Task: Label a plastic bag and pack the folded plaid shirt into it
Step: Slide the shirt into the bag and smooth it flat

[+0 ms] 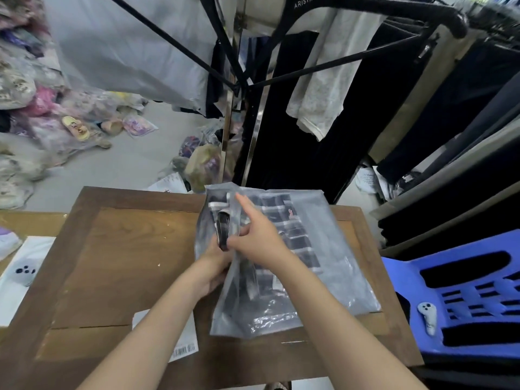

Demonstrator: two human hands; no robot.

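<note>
Bag (332,249) lengthwise (shirt (298,237) inside), mouth farthest

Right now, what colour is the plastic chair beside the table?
Blue chair, head view.

Head view: single wide-angle camera, worn on the person's head.
Looks forward and steeply down, close over the wooden table (118,249), both forearms entering from the bottom edge. Strong lens curvature at the borders. Upper frame takes in the floor and the clothes rack (309,66) beyond the table.
</note>
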